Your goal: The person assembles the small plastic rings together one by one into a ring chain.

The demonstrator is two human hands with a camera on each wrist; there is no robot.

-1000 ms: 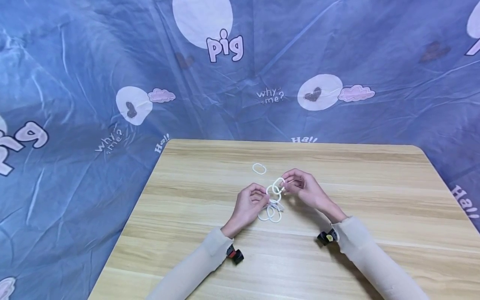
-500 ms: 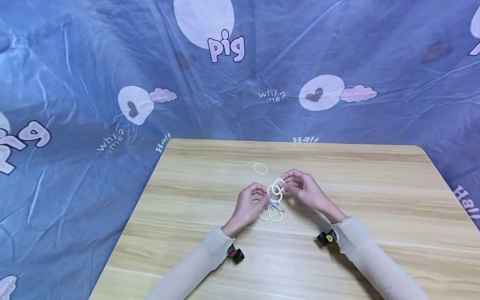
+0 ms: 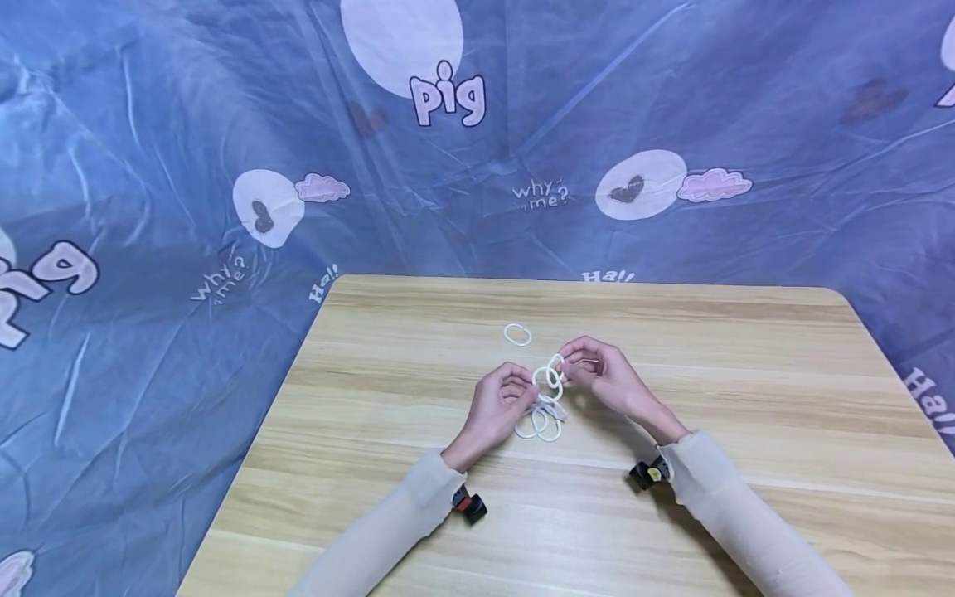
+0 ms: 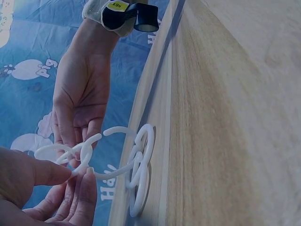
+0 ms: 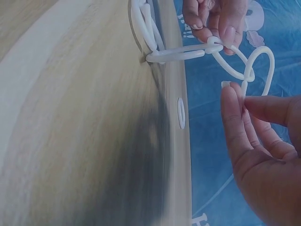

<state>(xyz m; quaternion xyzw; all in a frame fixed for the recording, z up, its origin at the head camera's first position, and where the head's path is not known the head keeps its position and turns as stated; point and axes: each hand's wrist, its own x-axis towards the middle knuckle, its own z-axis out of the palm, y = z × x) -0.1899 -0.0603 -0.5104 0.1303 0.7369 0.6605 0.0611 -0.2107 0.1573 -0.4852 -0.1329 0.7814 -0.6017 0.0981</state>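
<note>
The wrist views are dimmer than the head view, with soft shadow [image 5: 136,183] darkening the tabletop [image 5: 70,117] beside the gripping right hand [image 5: 265,169].

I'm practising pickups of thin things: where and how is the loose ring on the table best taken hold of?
Probably by its near long side, coming from above, pinching across the rim with one fingertip in the opening. The loose ring is a thin, open oval lying flat on the table, apart from the linked rings, so a sideways approach would find little height to grip.
</note>
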